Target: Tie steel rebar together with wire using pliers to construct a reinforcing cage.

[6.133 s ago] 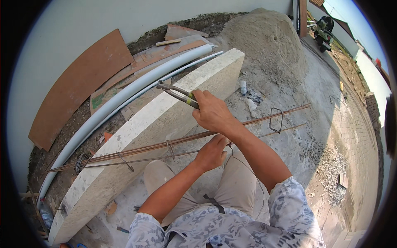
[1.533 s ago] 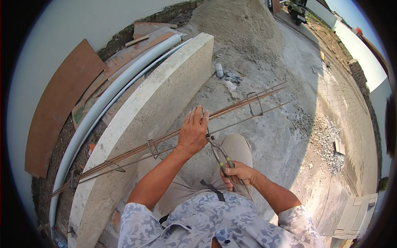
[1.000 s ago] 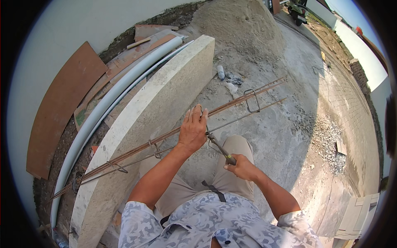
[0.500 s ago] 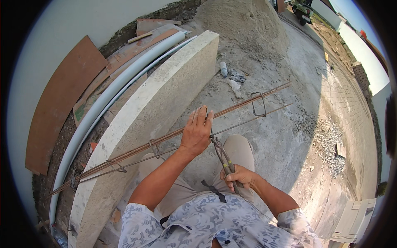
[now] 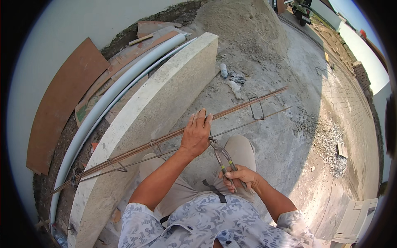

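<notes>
My left hand (image 5: 196, 134) is closed over the rebar bundle (image 5: 233, 109), its fingers around the bars beside a wire stirrup mostly hidden behind it. A thinner single bar (image 5: 235, 129) runs below the bundle, and square stirrups (image 5: 257, 108) join the two. In my right hand (image 5: 244, 177) are the pincers (image 5: 224, 158), gripped by their handles, which stand apart. The pincers' jaws are at the lower bar, just right of my left hand; whether they bite on wire there is too small to tell. The bars' left end rests across a pale concrete slab (image 5: 149, 97).
Left of the slab lie a long grey pipe (image 5: 120, 84), a thinner pipe and a brown board (image 5: 62, 107). A sand heap (image 5: 244, 25) rises beyond. A small bottle (image 5: 223, 70) and plastic scraps lie on the ground, with gravel (image 5: 333, 144) at right.
The pincers' handles have spread apart in my right hand. The right end of the bars has dipped slightly and shifted left. My left hand keeps its grip.
</notes>
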{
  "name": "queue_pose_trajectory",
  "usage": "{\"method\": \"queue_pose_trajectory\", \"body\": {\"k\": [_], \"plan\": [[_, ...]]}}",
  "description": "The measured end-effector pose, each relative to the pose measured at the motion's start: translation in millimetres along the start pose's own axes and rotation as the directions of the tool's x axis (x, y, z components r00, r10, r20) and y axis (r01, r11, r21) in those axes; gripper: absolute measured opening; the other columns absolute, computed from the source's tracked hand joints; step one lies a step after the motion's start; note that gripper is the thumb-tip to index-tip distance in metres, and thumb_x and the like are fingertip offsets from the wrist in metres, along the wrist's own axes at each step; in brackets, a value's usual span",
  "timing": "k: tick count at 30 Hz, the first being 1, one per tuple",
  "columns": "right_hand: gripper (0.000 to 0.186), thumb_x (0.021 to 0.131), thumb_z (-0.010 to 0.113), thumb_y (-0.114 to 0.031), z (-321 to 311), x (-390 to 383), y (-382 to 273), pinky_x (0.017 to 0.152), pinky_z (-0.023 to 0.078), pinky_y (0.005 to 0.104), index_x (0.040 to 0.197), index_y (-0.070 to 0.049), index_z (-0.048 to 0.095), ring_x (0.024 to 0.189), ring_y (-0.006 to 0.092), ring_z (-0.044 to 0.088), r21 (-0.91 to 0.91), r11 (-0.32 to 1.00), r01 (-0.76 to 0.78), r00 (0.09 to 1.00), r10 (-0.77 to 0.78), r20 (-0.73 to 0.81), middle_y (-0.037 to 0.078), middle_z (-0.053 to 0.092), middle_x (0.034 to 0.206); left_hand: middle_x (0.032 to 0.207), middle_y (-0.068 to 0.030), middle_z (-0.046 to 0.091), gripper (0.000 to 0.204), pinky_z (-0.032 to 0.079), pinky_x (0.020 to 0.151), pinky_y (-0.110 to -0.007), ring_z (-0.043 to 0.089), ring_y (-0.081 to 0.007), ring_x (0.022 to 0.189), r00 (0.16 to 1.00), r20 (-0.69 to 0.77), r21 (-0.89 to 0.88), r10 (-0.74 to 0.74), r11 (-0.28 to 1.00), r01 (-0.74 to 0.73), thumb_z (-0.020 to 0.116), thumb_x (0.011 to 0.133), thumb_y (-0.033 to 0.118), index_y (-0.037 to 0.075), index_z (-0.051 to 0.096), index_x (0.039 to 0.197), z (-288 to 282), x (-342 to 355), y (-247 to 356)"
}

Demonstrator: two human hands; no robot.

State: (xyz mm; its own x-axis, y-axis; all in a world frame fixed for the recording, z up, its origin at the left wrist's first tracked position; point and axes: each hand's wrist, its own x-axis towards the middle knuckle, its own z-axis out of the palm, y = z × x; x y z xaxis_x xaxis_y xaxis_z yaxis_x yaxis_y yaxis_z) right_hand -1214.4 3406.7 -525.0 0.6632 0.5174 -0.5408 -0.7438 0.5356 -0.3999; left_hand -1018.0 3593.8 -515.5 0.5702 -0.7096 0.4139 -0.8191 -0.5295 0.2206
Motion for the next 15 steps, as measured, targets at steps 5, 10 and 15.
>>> {"method": "queue_pose_trajectory", "body": {"k": [5,10,15], "plan": [[0.065,0.085,0.087,-0.039,-2.0,0.3,-7.4,0.056,0.053,0.032,0.119,0.01,0.06,0.063,0.0198,0.066,-0.76,0.64,-0.112,0.846,-0.339,-0.411,0.008,0.067,0.076,0.148,-0.0272,0.046,0.079,0.041,0.117,-0.051,0.051,-0.0431,0.136,0.996,-0.084,0.093,0.043,0.995,-0.035,0.079,0.068,0.001,-0.004,0.052,0.143,-3.5,6.0,0.3],[0.066,0.08,0.089,-0.032,11.7,-4.8,-9.2,0.055,0.054,0.0321,0.124,0.009,0.062,0.064,0.0174,0.064,-0.37,0.928,0.039,0.991,-0.083,-0.102,0.007,0.063,0.078,0.147,-0.0269,0.047,0.08,0.042,0.116,-0.051,0.052,-0.0425,0.135,0.998,-0.066,0.041,0.012,0.999,-0.01,0.08,0.069,0.001,-0.004,0.052,0.143,-14.4,9.4,0.0],[0.058,0.08,0.078,-0.02,19.3,-4.6,-7.7,0.074,0.056,0.0382,0.129,0.004,0.059,0.08,0.0273,0.065,-0.882,0.469,0.031,0.836,-0.496,-0.234,0.013,0.062,0.09,0.15,-0.0256,0.045,0.092,0.039,0.118,-0.05,0.048,-0.0415,0.139,0.996,-0.078,0.127,0.041,0.991,-0.031,0.089,0.064,0.01,-0.002,0.049,0.146,-6.4,10.5,0.3]]}}
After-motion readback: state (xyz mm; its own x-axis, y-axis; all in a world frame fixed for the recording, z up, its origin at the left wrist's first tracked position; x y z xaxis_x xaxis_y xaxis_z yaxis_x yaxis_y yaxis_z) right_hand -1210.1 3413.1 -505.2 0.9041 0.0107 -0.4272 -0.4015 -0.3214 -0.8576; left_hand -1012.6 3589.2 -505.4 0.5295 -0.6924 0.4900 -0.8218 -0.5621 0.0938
